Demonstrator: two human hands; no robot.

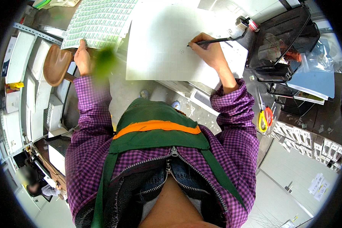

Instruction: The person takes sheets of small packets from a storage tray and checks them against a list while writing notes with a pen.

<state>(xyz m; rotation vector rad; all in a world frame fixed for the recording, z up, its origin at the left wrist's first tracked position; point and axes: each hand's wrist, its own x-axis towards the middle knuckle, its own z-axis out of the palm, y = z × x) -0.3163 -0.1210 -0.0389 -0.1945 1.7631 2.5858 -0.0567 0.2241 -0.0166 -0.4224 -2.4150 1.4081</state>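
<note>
At the far left, white boxes (17, 57) stand in rows on shelving, with a brown wooden stool seat (56, 64) beside them. The left hand (82, 57) lies flat, fingers closed around nothing, on the lower edge of a sheet of small green-and-white labels (98, 21), apparently pinning it so it does not slide. A blurred green patch just right of that hand cannot be identified.

On the worktop's middle lies a large white sheet of paper (159, 45). The right hand (209, 51) rests on it and pinches a dark pen (212, 41) in a writing grip, tip touching the paper.

To the right stand black mesh trays (285, 38) holding blue folders, then yellow- and red-handled scissors (264, 117), and small white packets (311, 140) in rows at the lower right.
</note>
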